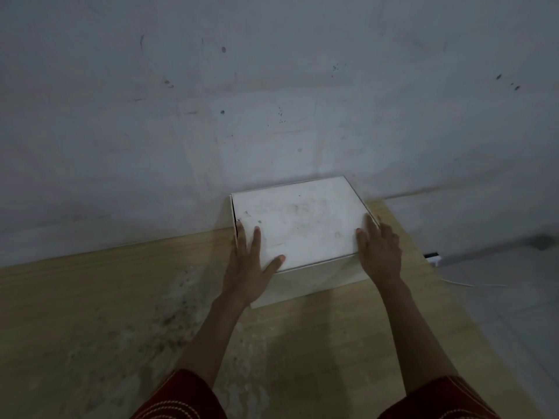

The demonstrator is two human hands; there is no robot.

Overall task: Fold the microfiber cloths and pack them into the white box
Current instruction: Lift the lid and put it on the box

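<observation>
We see the closed white cardboard box (299, 225) between left grip (246, 267) and right grip (381, 252), both flat-fingered on its top, grasping nothing.

A scuffed grey wall (272, 86) is rising right behind a light wooden table (90, 297), whose top is showing dark smudges. On the right, a thin white cable (472, 284) is trailing across the dimly lit pale floor (508, 313).
</observation>
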